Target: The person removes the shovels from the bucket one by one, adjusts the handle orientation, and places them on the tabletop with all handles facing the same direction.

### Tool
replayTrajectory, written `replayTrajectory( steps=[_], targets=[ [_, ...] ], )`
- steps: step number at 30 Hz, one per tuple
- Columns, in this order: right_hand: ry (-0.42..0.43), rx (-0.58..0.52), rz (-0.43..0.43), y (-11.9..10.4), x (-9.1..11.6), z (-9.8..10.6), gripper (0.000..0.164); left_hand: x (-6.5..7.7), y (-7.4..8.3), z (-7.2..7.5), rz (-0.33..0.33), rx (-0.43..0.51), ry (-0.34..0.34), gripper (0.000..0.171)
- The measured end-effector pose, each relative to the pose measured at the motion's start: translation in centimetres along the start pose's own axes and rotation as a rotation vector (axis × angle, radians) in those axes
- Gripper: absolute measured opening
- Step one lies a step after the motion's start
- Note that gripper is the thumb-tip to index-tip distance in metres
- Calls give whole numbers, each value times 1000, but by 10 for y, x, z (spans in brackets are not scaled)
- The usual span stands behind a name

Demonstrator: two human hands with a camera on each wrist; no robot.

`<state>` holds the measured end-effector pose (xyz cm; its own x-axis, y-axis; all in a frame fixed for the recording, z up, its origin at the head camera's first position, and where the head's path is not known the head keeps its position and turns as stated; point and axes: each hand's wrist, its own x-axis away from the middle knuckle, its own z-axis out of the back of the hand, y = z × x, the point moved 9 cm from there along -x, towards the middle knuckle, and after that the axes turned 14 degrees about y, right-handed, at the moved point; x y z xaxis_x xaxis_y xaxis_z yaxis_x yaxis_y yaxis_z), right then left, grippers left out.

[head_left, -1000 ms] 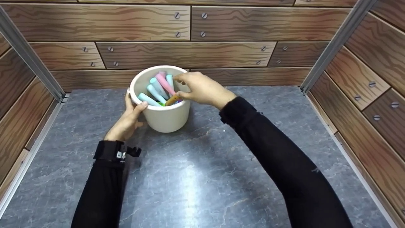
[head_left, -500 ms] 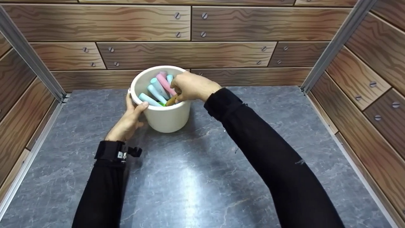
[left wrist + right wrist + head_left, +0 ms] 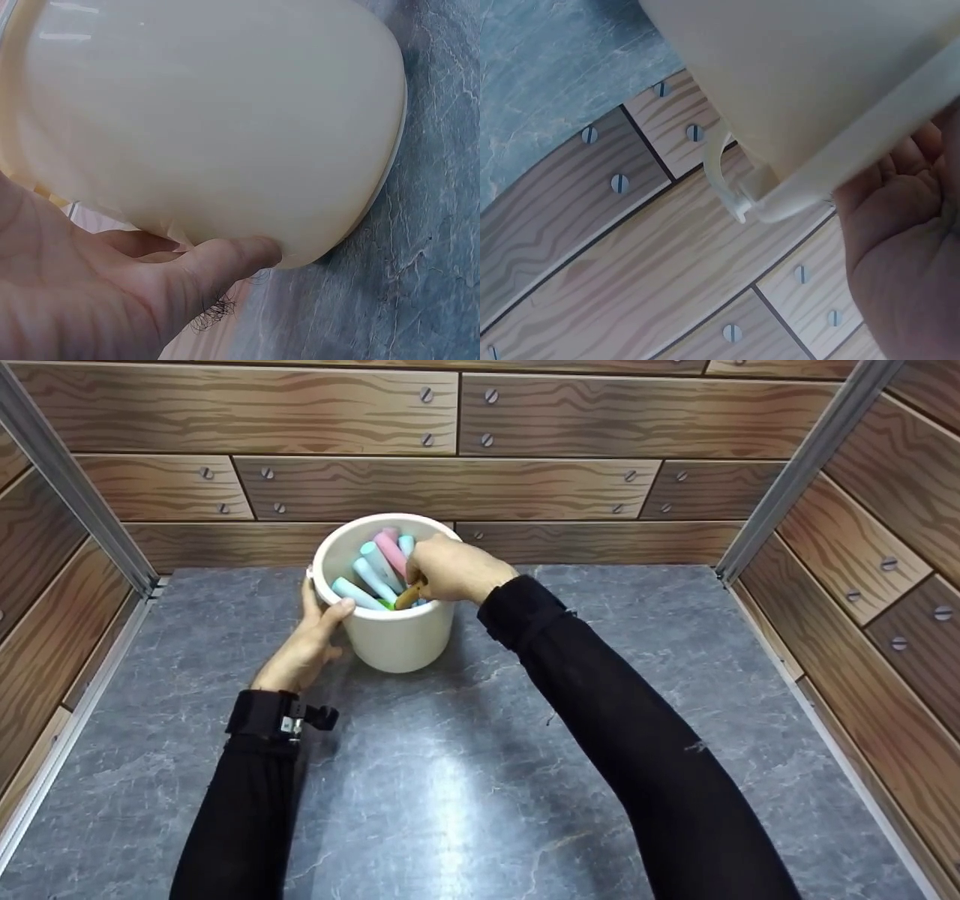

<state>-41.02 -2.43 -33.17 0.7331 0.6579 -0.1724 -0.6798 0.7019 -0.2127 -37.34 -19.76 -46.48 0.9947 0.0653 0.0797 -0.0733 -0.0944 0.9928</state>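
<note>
Head view: pastel tubes (image 3: 373, 574) lie inside the cream bucket (image 3: 400, 641) on the desk (image 3: 450, 780); your reach in seems done, the handling unfinished. Your left hand (image 3: 301, 645) grips the bucket; your right hand (image 3: 455, 568), knuckles up, meets a brown piece (image 3: 407, 597), hold unclear. Left wrist: curled against the bucket. Right wrist: fingertips hidden.

Wears plain, long black sleeves (image 3: 592, 682); carries a wide black band (image 3: 253, 714) round the left wrist, with a small silver-and-white fitting (image 3: 289, 725) and a stubby black piece (image 3: 322, 718) jutting from its inner side; has a black cuff (image 3: 521, 611) round the right wrist; shows a pale frayed mark (image 3: 696, 747) towards the right elbow and a loose dark thread (image 3: 551, 720) under that forearm; leaves left hand (image 3: 296, 652) and right hand (image 3: 459, 571) bare, with fine dark curly strands (image 3: 214, 311) along the left one's edge.
</note>
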Motion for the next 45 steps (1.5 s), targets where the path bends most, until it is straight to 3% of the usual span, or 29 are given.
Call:
replayTrajectory(
  steps=[16,27,45],
  targets=[
    [148,-146,43,4,1,1,27,-1,0,-1,5,-5,-1,121],
    [228,-187,14,12,11,19,30,-3,-2,0,5,-13,3,121],
    [463,-219,47,22,40,54,27,-2,0,1,-6,-2,-5,114]
  ],
)
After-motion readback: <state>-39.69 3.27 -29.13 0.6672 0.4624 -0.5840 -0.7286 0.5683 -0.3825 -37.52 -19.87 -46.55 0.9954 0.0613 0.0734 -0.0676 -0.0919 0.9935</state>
